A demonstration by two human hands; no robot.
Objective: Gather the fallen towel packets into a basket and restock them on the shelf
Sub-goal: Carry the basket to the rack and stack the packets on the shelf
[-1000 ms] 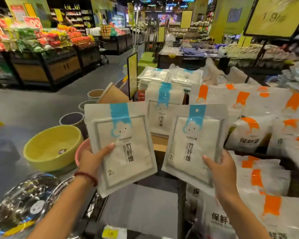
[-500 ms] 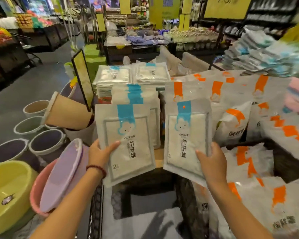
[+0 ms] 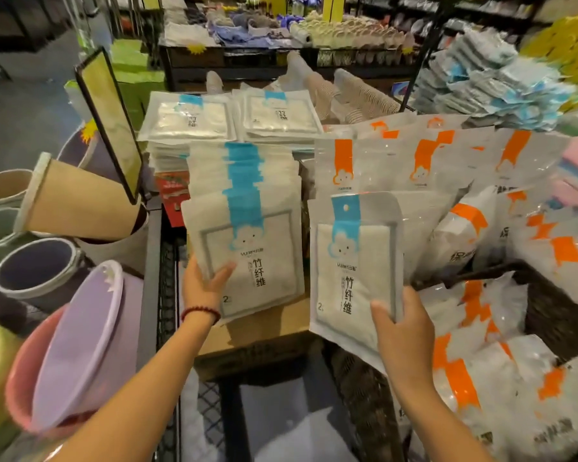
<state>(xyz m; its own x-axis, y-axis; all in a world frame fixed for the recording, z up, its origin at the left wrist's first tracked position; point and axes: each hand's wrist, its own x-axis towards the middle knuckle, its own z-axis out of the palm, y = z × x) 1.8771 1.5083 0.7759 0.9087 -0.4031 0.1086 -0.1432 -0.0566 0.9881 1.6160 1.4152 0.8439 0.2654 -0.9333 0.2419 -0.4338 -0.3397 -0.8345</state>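
Note:
My left hand point(image 3: 202, 285) grips a white towel packet with a blue stripe point(image 3: 247, 258) by its lower left corner, laid against the front of a leaning row of like packets point(image 3: 247, 161) on the shelf. My right hand point(image 3: 402, 331) holds a second blue-striped packet point(image 3: 351, 271) by its lower right edge, upright and just right of the row. Two flat stacks of the same packets point(image 3: 234, 118) lie behind. A dark wicker basket point(image 3: 548, 308) at the right holds orange-striped packets point(image 3: 474, 361).
Orange-striped packets point(image 3: 424, 161) crowd the shelf's right side. A tilted sign board point(image 3: 111, 118) stands at the shelf's left corner. Plastic basins point(image 3: 77, 345) and bins point(image 3: 74, 205) sit at the left. A cardboard box point(image 3: 264, 331) lies under the packets. Piled cloths point(image 3: 494, 78) are far right.
Both hands moved forward toward the shelf. The left packet now rests against the leaning row of blue-striped packets; the right packet came up beside it. The view shifted right and closer.

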